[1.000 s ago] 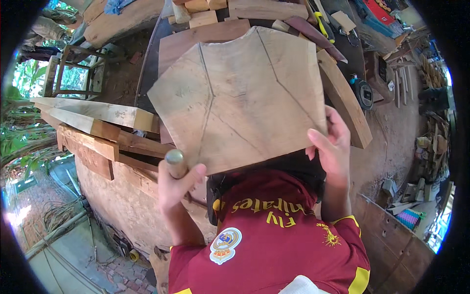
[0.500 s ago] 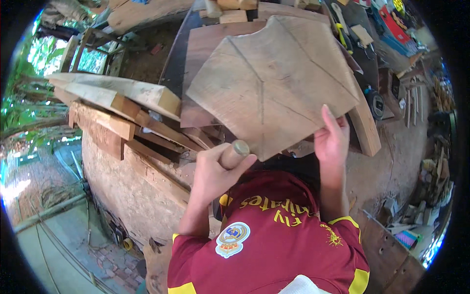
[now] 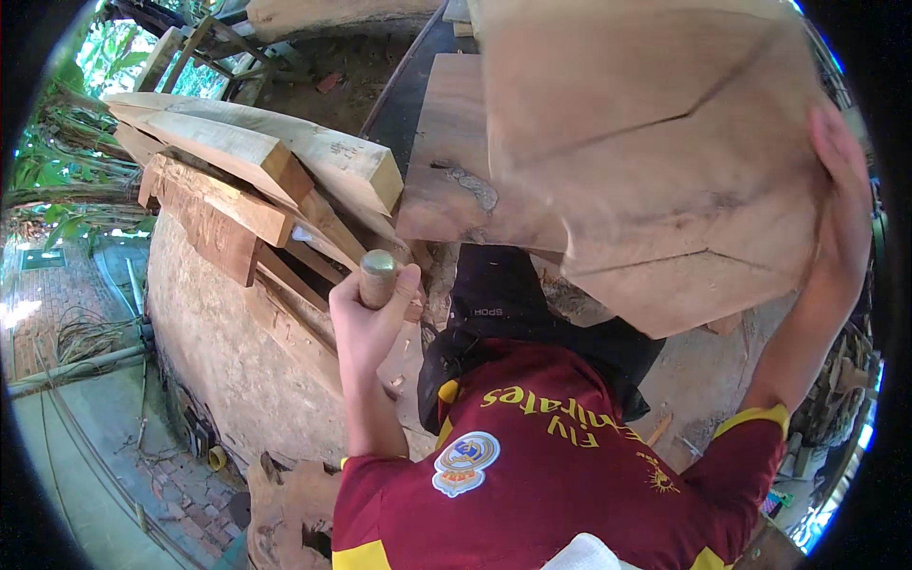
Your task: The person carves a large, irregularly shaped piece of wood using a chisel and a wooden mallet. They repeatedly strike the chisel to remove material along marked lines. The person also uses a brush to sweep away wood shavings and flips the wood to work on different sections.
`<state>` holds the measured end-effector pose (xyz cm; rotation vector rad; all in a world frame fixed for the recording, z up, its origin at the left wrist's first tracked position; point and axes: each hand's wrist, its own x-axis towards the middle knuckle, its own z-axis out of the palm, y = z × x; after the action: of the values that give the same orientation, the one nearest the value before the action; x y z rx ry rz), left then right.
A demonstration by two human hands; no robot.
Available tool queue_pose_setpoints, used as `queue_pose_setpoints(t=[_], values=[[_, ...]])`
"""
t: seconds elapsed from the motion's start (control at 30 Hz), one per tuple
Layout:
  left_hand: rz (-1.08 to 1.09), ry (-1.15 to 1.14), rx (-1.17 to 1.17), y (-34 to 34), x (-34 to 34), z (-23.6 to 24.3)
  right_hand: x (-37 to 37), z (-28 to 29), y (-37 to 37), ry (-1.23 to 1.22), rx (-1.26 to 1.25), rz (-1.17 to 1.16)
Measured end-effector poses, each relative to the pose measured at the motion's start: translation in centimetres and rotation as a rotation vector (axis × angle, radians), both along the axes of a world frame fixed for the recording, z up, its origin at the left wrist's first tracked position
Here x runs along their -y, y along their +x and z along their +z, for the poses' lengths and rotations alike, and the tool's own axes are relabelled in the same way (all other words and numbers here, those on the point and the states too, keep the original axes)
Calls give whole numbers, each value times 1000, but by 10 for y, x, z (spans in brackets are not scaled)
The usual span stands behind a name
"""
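At the right, right hand [image 3: 843,180] on the right edge of the held board [image 3: 655,180]. Partly behind that, flat board [image 3: 456,142] on the table [image 3: 401,81]. Just left of the flat board, near ends of stacked beams [image 3: 256,147], running off leftward. Before the beams, left hand [image 3: 356,321] around a handle [image 3: 377,274]. Beyond the beams, frame [image 3: 180,65] at far left, slab [image 3: 328,19] to its right. Plants [image 3: 71,171] left of the beams; pipe [image 3: 81,365] lower left.

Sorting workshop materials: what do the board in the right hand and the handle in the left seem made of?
The board looks like bare wood: grain shows, no gloss. The handle seems wooden, from its brown side; its shiny greyish end may be metal.
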<state>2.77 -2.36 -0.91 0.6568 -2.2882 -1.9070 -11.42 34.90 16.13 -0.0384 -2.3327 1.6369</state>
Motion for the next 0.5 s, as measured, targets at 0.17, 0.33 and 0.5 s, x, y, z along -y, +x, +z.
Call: queue_pose_setpoints(t=[0.17, 0.33, 0.5], values=[[31, -48, 25, 17, 11, -20, 50, -13, -66, 252, 216, 649], [124, -2, 141, 24, 21, -46, 52, -54, -153, 605, 193, 836], [88, 53, 162, 12, 14, -60, 110, -112, -158, 532, 184, 796]])
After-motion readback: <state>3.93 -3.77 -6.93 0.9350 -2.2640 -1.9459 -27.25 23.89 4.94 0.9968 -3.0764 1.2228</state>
